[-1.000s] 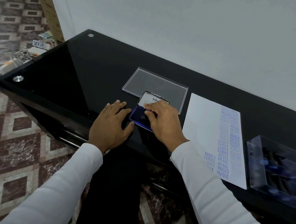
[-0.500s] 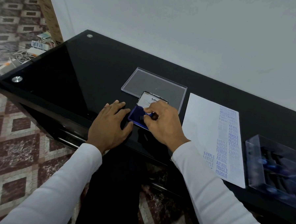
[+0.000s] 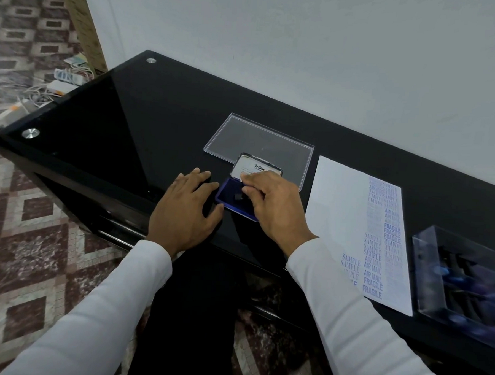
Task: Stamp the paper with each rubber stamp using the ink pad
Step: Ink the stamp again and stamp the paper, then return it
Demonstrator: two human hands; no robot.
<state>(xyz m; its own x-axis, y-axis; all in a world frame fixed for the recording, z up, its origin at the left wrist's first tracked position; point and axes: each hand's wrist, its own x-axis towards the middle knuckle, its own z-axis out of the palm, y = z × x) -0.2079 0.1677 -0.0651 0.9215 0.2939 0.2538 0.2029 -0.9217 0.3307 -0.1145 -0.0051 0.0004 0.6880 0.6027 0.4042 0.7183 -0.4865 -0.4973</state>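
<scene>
Right hand pinches small dark rubber stamp on blue ink pad; left hand lies flat at 9 o'clock; white paper sheet at 3 o'clock carries many prints, so probably few stamps remain.

Open blue ink pad under small dark stamp, seemingly touching; white paper rightward, blue-printed.

ink pad left of paper

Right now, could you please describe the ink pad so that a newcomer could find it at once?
Start at the black glass table and find the white paper covered in blue stamp marks. Just left of it, between the person's hands, lies the ink pad: a small open case with a deep blue pad and a white-lined lid, unlike the clear plastic lid behind it.
</scene>
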